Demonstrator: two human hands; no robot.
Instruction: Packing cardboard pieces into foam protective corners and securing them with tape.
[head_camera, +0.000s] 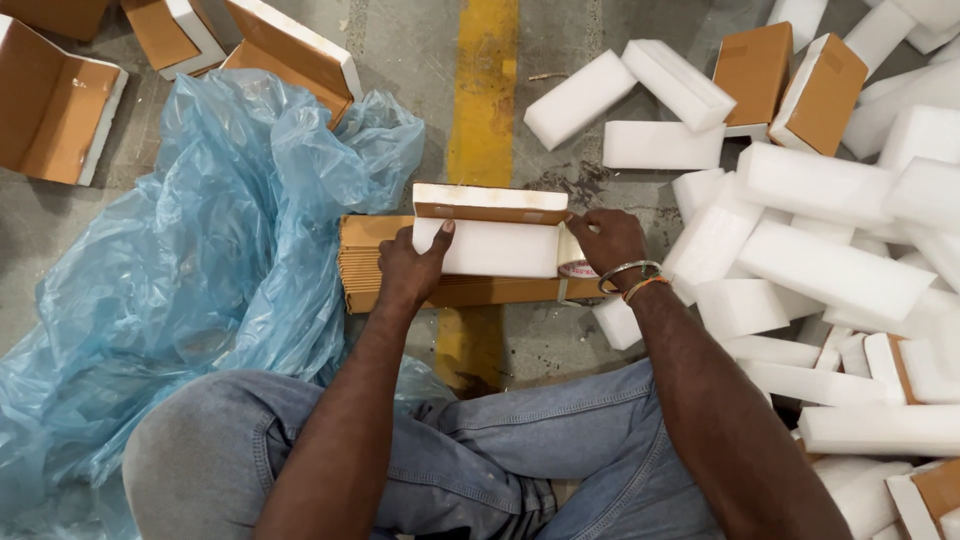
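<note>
On the grey floor (400, 40), just past the person's bent knees in blue jeans (480, 460), two bare arms reach forward and meet at one white foam block (490, 235). The left hand (410, 265) lies on the block's left end, fingers curled around the edge and the thumb pressed flat on the white face, so it grips the foam. The right hand (608, 240) sits at the block's right end with fingers bent and pinched at the top corner, right where a strip of brown tape (490, 213) ends; thin bangles (630, 278) ring that wrist. The foam block is long and white, made of two pieces, one on top of the other, and the brown tape runs along the line between them. It rests on a flat stack of brown cardboard sheets (365, 262), which lies across a yellow line (485, 90) painted on the floor. A roll of tape (578, 268) peeks out just under the right hand. To the left, a big crumpled blue plastic bag (200, 250) spreads over the floor. To the right is a loose pile of white foam blocks (830, 270), some touching, some stacked. Foam pieces with brown cardboard faces (60, 110) lie at the top left, and more lie at the top right.
</note>
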